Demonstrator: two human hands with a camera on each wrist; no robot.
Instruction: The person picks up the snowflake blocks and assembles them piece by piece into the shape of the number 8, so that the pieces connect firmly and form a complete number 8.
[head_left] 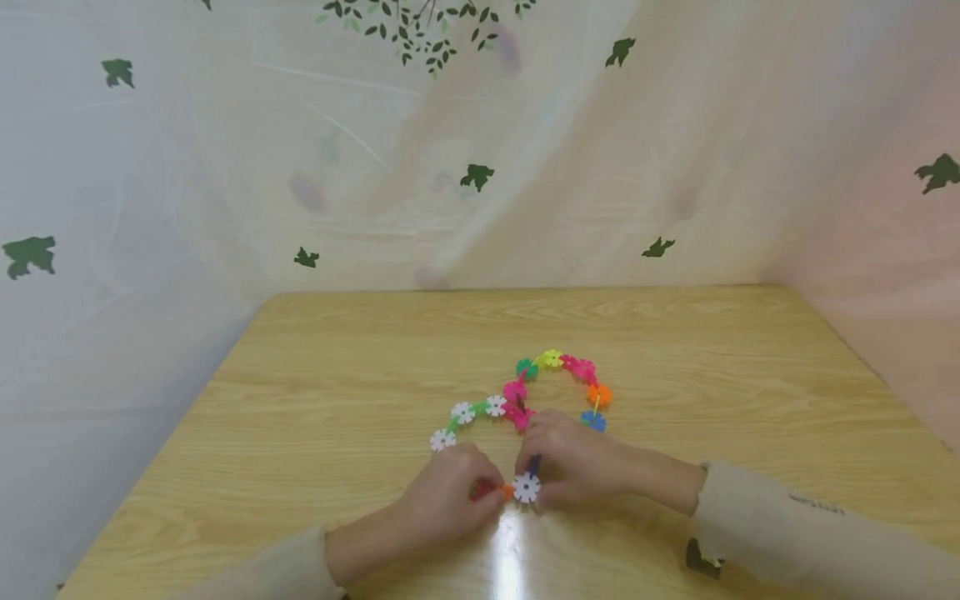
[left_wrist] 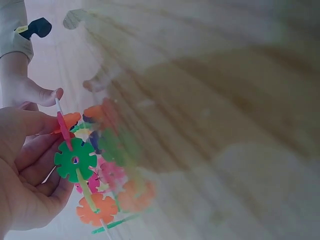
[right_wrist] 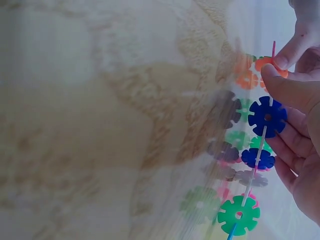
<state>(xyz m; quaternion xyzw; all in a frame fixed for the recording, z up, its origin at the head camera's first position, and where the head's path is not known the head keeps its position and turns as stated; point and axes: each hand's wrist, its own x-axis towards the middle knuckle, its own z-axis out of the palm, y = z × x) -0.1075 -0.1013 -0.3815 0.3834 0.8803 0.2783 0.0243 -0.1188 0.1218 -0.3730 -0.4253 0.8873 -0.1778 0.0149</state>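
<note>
Slotted plastic interlocking discs are joined edge to edge in a chain. My left hand (head_left: pixel 453 487) pinches an orange disc (right_wrist: pixel 264 64) at the chain's near side. Beside it, my right hand (head_left: pixel 573 458) holds a white disc (head_left: pixel 527 487), its thumb at the rim; the white and orange discs touch. A dark blue disc (right_wrist: pixel 268 117) hangs by the right fingers, linked onward to a green disc (right_wrist: pixel 239 215). Under my left palm run a pink disc (left_wrist: pixel 64 129) and a green disc (left_wrist: pixel 75 159). Fingers hide part of the chain.
Beyond the hands, the chain curves in a loop with a yellow disc (head_left: pixel 553 358), another orange disc (head_left: pixel 599 395) and a blue disc (head_left: pixel 594 421). White discs (head_left: pixel 462 412) with green links arc leftward. The wooden table (head_left: pixel 360 342) meets a leaf-patterned curtain (head_left: pixel 375 208) behind.
</note>
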